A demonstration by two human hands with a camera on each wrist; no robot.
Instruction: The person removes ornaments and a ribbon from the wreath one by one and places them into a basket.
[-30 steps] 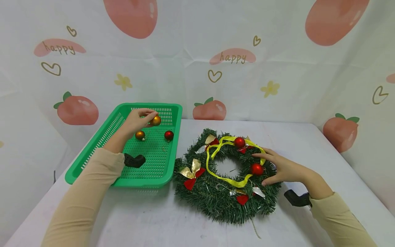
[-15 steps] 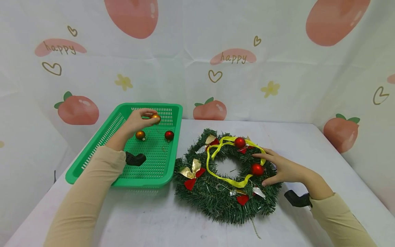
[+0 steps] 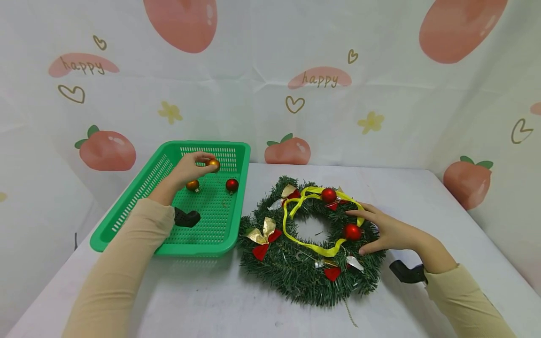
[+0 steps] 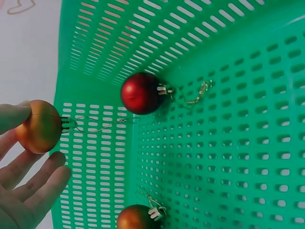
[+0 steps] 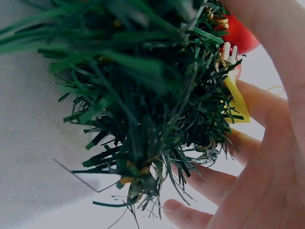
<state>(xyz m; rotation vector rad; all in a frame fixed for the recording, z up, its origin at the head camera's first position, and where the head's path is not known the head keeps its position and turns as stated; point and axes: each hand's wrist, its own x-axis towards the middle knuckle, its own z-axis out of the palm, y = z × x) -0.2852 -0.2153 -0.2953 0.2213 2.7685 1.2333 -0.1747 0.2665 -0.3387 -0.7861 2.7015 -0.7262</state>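
Left hand [image 3: 186, 170] pinches gold bauble [image 4: 44, 130] over green basket [image 3: 194, 250], thread [image 4: 95, 131] trailing; right hand [image 3: 390, 231] spread wide at edge of wreath [image 3: 304, 277]. Picking-out step, I'd judge; next move probably calls for lifting bauble clear, thread unsnagged.

From where I stand, the gold ball [image 3: 213, 165] is round and shiny, pinched in the person's left hand [image 3: 186, 171] above the green basket [image 3: 228, 246], with a thin thread trailing from its metal cap. The thick green wreath [image 3: 296, 277] lies flat on the surface [image 3: 203, 300], right hand [image 3: 390, 230] at its edge, dressed with gold-and-red bows [image 3: 268, 227], two red balls [image 3: 352, 231] and a loose yellow ribbon [image 3: 310, 245] circling its open middle.
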